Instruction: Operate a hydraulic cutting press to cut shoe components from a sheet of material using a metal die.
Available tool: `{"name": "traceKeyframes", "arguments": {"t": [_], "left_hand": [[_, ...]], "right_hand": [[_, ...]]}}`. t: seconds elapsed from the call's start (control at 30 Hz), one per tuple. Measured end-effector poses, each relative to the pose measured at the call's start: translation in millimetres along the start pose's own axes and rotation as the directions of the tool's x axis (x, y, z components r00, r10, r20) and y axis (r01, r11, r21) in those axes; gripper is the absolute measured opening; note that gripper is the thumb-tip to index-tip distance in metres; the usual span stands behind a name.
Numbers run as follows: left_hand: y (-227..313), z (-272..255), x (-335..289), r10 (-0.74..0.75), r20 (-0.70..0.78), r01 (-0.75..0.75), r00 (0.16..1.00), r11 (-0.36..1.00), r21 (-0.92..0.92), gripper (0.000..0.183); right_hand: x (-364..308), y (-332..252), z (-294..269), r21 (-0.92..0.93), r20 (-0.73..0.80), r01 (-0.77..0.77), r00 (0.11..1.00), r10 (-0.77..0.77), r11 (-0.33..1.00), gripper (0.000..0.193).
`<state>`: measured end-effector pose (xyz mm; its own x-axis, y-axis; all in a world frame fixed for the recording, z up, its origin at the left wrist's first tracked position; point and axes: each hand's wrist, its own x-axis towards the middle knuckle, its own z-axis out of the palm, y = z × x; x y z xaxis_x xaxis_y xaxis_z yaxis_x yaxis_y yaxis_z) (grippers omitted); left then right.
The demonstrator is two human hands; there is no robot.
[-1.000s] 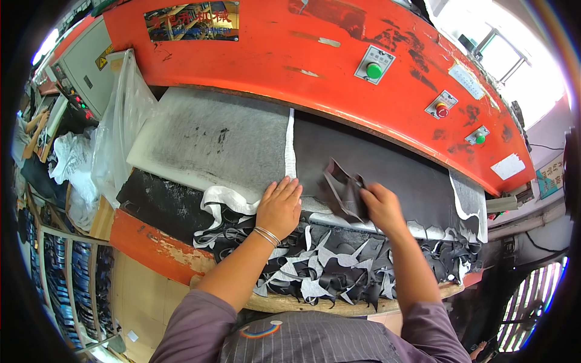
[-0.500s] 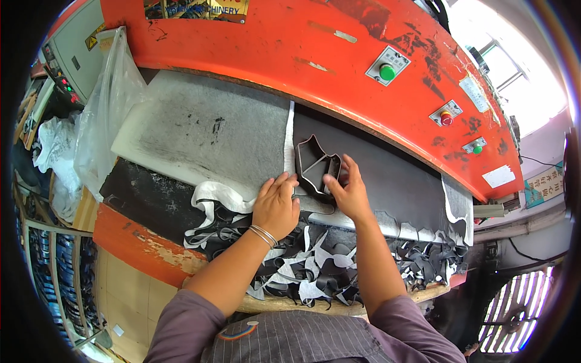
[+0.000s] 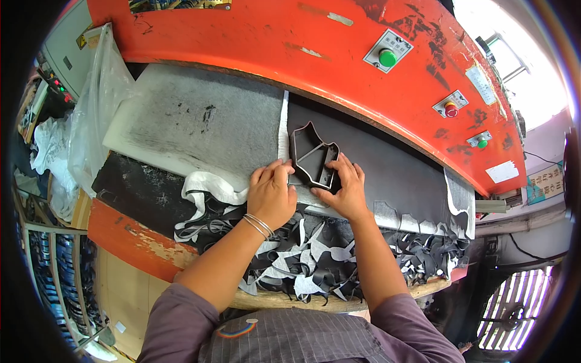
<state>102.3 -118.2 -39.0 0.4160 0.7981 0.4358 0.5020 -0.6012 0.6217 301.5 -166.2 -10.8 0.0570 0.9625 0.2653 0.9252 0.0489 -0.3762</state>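
Observation:
A dark metal cutting die (image 3: 310, 162), an open angular outline with a crossbar, rests on a sheet of black leather (image 3: 387, 172) near its left edge. My right hand (image 3: 346, 189) grips the die's near right corner, fingers over its right part and thumb at the near end. Beside the die's left side is my left hand (image 3: 271, 192), fingers curled together with the tips against or close to the die. What it pinches, if anything, is hidden. Left of the leather lies a grey-white fibrous sheet (image 3: 200, 121).
An orange press beam (image 3: 266, 48) spans the far side, with a green button (image 3: 387, 58) and a red button (image 3: 450, 109). Black and white offcuts (image 3: 315, 260) heap along the near edge. Clear plastic sheeting (image 3: 94, 115) hangs at left, above a rack (image 3: 57, 284).
My right thumb has moved from the die's upper rim to its near end. The die has shifted slightly away from me. The whole view has also shifted a little.

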Motion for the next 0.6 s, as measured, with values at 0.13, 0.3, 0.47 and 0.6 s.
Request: {"name": "traceKeyframes", "arguments": {"t": [0.13,0.3,0.47,0.6], "left_hand": [[3,2,1,-0.002,0.019,0.002,1.0,1.0,0.008,0.035],[1,3,2,0.029,0.014,-0.029,0.999,0.999,0.03,0.034],[6,8,4,0.036,-0.01,-0.036,0.999,0.999,0.026,0.032],[1,8,4,0.028,-0.016,-0.027,0.999,0.999,0.029,0.034]], "right_hand": [[-3,4,2,-0.023,-0.069,0.026,0.997,-0.027,0.999,0.06],[-3,3,5,-0.021,-0.083,0.032,0.996,-0.033,0.999,0.061],[0,10,0,-0.044,-0.041,0.049,0.998,-0.051,0.998,0.073],[-7,22,-10,0.346,-0.024,-0.099,0.993,0.114,0.933,0.084]]}}
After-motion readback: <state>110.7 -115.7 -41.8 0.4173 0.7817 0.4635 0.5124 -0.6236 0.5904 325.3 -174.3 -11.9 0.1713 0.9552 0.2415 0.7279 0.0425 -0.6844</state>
